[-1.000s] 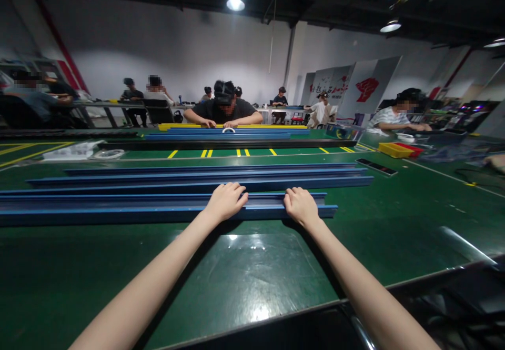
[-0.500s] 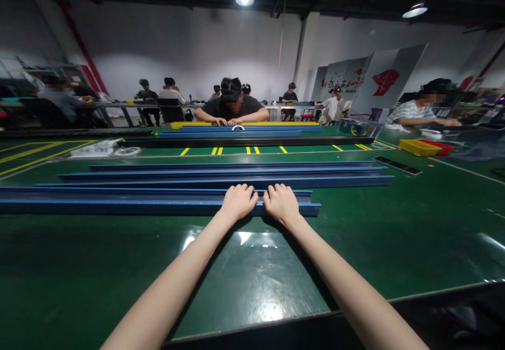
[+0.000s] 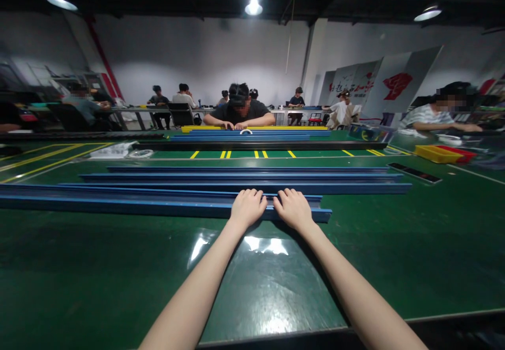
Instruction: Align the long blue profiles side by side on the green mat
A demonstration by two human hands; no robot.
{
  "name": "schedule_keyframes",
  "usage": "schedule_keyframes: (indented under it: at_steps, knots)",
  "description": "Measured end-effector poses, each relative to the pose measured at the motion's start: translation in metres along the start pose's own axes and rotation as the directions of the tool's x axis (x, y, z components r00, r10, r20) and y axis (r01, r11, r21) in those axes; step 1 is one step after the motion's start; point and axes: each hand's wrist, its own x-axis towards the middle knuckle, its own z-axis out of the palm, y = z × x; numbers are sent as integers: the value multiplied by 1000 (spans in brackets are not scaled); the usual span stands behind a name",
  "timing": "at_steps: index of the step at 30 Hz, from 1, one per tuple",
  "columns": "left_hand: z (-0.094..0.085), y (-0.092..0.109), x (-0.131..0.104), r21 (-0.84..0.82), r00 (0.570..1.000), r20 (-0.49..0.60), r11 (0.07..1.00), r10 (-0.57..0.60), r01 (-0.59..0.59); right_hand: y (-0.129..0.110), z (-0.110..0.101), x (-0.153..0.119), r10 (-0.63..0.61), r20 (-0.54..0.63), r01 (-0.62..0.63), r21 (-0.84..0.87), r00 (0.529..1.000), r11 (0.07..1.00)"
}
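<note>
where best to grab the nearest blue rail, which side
Likely over its raised edges, from above and the near side: the nearest blue rail lies low with a trough between them, and the next blue rail lies close behind. A wide hold should suit its length; the left hand and right hand sit close together on it.

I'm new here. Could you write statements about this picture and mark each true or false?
1. The left hand rests on the nearest blue channel. True.
2. Only one hand touches it. False: the right hand does too.
3. That channel's right end extends past both hands. True.
4. The channel lies on white cloth. False: it lies on a green tabletop.
5. A yellow tray sits beside a red tray. True.
</note>
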Motion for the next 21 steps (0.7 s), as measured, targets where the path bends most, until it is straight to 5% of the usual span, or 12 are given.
schedule_keyframes:
  at_steps: [9,14,17,21]
  knots:
    - [1,0,-10,-40,998,-56,998,43,-45,5,-2,-1,-36,18,36,-4,999,999]
    - [-16,2,-18,-61,989,-79,989,128,-133,11,-4,-2,-91,55,90,20,994,996]
    - [-32,11,-20,-78,982,-29,979,189,-190,18,-7,-4,-134,78,130,54,988,990]
    - [-41,23,-24,-177,959,185,967,214,-181,29,-11,-8,-150,72,144,84,986,986]
